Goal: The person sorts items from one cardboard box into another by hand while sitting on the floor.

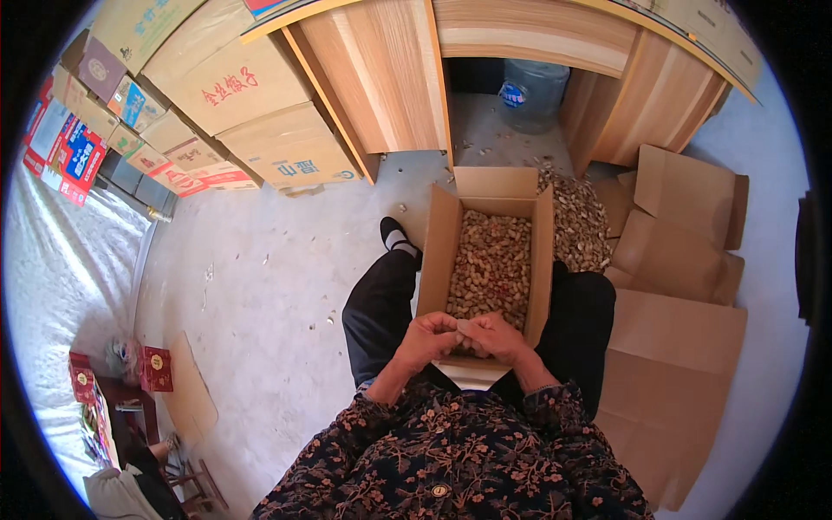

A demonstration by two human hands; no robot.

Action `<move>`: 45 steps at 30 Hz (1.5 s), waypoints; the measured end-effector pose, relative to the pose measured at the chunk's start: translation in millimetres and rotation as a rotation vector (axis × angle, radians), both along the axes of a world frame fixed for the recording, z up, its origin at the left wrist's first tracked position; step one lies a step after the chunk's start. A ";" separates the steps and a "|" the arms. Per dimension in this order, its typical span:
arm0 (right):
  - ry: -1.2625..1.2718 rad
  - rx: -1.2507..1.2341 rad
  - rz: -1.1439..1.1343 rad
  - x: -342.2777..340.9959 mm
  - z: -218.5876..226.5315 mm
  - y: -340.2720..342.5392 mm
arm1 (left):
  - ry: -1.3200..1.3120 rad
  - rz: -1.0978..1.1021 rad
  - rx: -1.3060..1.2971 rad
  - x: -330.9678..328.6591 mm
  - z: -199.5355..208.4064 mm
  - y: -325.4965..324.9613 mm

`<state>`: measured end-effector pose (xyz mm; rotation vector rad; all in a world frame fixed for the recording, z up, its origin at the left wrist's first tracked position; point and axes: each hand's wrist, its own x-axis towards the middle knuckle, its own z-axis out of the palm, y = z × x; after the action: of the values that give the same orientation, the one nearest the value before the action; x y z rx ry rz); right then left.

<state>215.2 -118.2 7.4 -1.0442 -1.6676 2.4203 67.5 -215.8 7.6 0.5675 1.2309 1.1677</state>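
Note:
Between my knees stands an open cardboard box [543, 260], filled with unshelled peanuts [490, 269] and a few reddish bits among them. Over its near end my left hand [425, 340] and my right hand [498, 336] meet, fingertips pinched together. A small pale peanut seems to be held between both hands' fingers, mostly covered by them. Right beside the box, a heap of empty peanut shells [576, 221] lies on the floor.
Flattened cardboard [672, 373] covers the floor at right. A wooden desk [537, 39] stands ahead, with a large water bottle [535, 95] beneath it. Stacked cartons [230, 95] fill the far left. Red boxes [157, 370] stand at the lower left. Shell scraps dot the floor.

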 end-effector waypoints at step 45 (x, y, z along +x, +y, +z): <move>0.164 0.554 -0.113 -1.5 1.9 -2.6 | -0.231 0.178 0.050 4.2 -2.5 2.1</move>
<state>213.7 -120.7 9.3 -0.7998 -1.9798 1.7526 71.7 -213.8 5.1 0.3527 1.0718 1.3767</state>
